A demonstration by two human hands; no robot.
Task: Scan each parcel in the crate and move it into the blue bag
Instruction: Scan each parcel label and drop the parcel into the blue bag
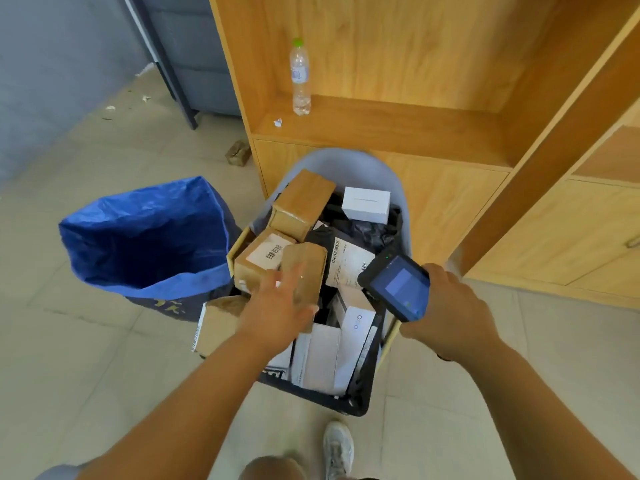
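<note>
Cardboard parcel (306, 268) near crate (360, 400) left edge; left hand (280, 306) lay open over it, right hand (446, 306) gripped scanner (398, 285). Risk: weak one-handed grip could drop parcel short of bag (138, 216).

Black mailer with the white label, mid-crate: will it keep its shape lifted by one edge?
Probably not: the black mailer is creased, crumpled plastic film, so it will likely sag. Its smooth skin may slip in a light pinch. It lies packed among other parcels in the crate, so it may drag neighbours.

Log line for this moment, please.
left hand open over brown parcel | right hand holds scanner | blue bag open beside crate
</note>
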